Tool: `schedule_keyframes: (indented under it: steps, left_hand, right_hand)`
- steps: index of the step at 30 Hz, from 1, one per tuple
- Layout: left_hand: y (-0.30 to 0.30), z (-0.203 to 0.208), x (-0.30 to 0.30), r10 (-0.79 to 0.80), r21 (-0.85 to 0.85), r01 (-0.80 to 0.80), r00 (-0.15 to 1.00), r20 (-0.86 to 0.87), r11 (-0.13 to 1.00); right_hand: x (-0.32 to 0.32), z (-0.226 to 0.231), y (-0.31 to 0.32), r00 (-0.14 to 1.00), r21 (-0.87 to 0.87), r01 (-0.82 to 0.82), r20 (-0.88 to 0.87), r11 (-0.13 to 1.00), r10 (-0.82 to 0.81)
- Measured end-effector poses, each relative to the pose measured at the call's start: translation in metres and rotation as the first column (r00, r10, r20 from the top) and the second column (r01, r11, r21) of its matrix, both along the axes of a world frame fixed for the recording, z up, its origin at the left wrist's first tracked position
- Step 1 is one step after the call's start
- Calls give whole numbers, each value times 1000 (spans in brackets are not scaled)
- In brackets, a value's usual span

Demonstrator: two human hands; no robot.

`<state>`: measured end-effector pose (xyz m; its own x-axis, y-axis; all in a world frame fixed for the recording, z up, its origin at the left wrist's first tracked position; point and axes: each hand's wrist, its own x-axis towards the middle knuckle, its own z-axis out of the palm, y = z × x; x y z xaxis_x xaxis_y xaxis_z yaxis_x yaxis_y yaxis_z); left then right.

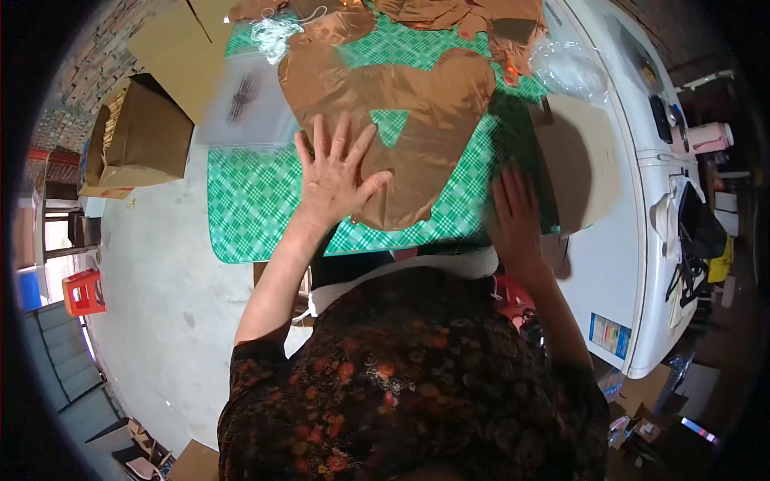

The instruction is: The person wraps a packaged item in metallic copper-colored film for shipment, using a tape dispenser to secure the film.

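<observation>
A flat, copper-coloured foil balloon with a triangular opening in its middle lies on a green checked tablecloth. My left hand rests palm down on the left part of the foil, its fingers spread. Over at the table's right edge, my right hand is slightly blurred and in shadow, fingers stretched out, with nothing seen in it. It is apart from the foil. More crumpled copper foil pieces lie at the far side. A tangle of white string sits at the far left of the table.
Clear plastic bags lie at the table's left, partly past its edge. At the right are crumpled clear plastic and a cardboard piece beside a white fridge. A cardboard box and red stool stand left.
</observation>
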<state>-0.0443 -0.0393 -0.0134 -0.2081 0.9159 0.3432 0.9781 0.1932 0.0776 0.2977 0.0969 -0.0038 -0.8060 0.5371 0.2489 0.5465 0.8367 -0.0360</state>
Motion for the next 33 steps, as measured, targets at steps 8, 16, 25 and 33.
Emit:
schedule_keyframes:
  steps: [8, 16, 25, 33]
  left_hand:
    - [3, 8, 39, -135, 8, 134, 987, 86, 991]
    - [2, 7, 60, -143, -43, 149, 983, 114, 988]
    - [29, 10, 25, 59, 47, -62, 995, 77, 997]
    - [32, 6, 14, 100, -10, -99, 994, 41, 995]
  right_hand:
    - [73, 46, -46, 990, 3, 66, -129, 998, -65]
    - [-32, 49, -41, 947, -33, -179, -277, 983, 163]
    - [-119, 13, 31, 992, 162, -87, -72, 983, 100]
    - [-175, 26, 100, 945, 164, -93, -297, 982, 139]
